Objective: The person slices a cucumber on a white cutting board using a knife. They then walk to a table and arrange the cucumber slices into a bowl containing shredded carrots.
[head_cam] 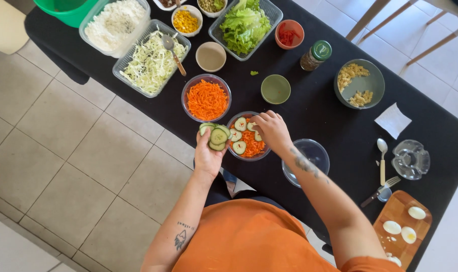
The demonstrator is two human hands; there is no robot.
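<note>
My left hand (207, 153) is palm up beside the table edge and holds a small stack of cucumber slices (217, 136). My right hand (272, 128) reaches into a clear glass bowl (263, 155) of grated carrot, its fingertips pinching a cucumber slice (257, 134) at the bowl's far side. Several cucumber slices (240, 146) lie on the carrot in that bowl. Just beyond stands a second clear bowl (206, 99) full of grated carrot.
On the black table (319, 116): a tub of shredded cabbage (150, 58) with a spoon, lettuce tub (245, 25), small green bowl (275, 89), empty glass bowl (309, 153), pasta bowl (359, 83), spice jar (315, 54), wooden board (403, 226) with halved eggs, spoon and fork (381, 174).
</note>
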